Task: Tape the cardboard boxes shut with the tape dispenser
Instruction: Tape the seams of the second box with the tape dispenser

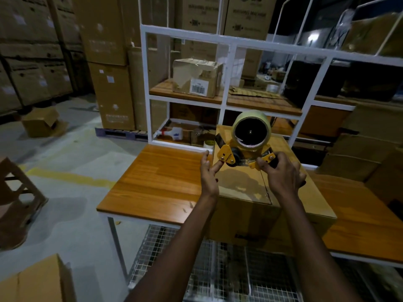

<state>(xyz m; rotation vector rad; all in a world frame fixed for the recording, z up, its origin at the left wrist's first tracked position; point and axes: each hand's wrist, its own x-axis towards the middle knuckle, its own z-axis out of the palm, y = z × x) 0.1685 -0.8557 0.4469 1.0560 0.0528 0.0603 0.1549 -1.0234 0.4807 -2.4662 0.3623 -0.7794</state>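
Tape dispenser [246,144] was held above the closed box [261,192] on the table [152,184]; right hand [281,175] gripped its body, left hand [209,171] fingers loosely touched the roller end. Judgement: tape end should be freed and pressed squarely over the seam

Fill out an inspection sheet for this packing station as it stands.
Surface: wooden table, bare on its left part.
Job's things: cardboard box on the table, flaps closed; yellow tape dispenser with tape roll held above its top.
Clutter: torn box on the white rack shelf; spray bottle on the lowest shelf.
Grippers: left hand fingers touch the dispenser's left end; right hand grips its right end.
Cables: nothing seen.
Surroundings: stacked cartons, loose box on floor.
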